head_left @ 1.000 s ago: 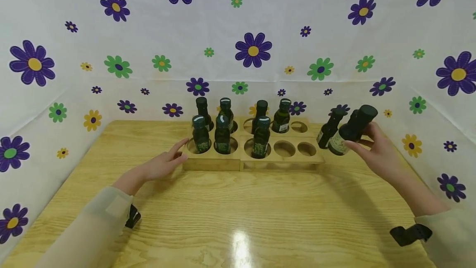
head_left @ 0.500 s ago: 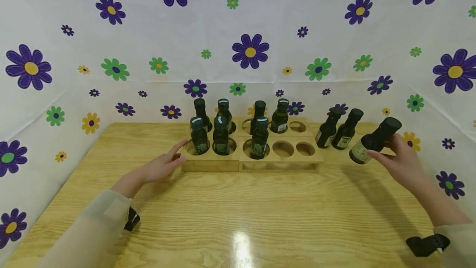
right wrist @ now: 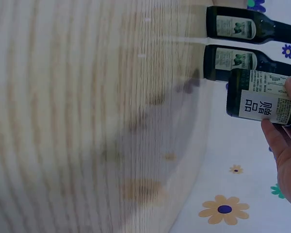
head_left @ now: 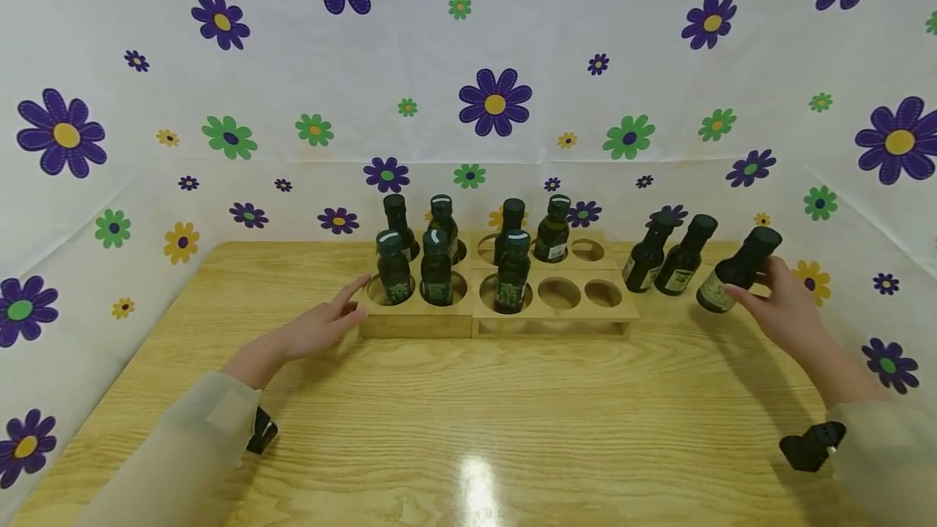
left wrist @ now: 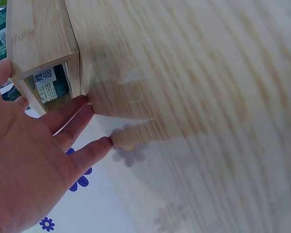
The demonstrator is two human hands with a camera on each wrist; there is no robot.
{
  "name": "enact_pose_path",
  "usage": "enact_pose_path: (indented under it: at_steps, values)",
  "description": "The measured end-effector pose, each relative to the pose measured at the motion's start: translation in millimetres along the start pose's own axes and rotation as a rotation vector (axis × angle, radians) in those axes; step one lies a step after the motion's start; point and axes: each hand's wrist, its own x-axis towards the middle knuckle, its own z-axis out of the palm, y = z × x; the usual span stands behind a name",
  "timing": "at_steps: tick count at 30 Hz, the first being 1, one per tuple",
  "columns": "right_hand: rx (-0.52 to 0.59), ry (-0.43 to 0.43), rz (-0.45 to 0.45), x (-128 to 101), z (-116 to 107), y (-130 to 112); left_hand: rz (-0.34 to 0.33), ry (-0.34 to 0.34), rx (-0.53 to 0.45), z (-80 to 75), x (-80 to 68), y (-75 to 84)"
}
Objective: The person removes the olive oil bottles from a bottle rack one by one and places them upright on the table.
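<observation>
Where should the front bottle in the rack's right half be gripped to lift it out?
Grip that bottle round its neck and cap, coming from straight above. Its base sits down in the wooden rack hole, so only the upper part is free, and the empty holes to its right probably leave finger room.

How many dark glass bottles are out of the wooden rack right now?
3: two dark glass bottles stand on the table right of the wooden rack, at and; the right hand holds the third, tilted.
</observation>
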Motion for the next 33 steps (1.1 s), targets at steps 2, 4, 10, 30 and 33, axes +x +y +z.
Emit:
enact_pose_path:
  at_steps: [2, 4, 10, 30, 33]
  values:
    - [0.005, -0.003, 0.015, 4, 2, 5, -0.002, -0.001, 0.002, 0.4, -0.2, -0.5]
    - [0.017, -0.008, 0.033, 9, 4, 8, -0.005, 0.000, 0.001, 1.1, -0.5, -1.3]
    - [0.022, -0.023, 0.075, 21, 8, 13, -0.013, -0.004, -0.008, 2.7, -2.2, -2.9]
    - [0.060, -0.027, 0.128, 33, 22, 26, -0.005, 0.000, -0.001, 1.0, -1.1, -2.0]
    - [0.067, -0.028, 0.145, 33, 21, 27, -0.004, -0.002, 0.000, 0.8, -1.2, -1.5]
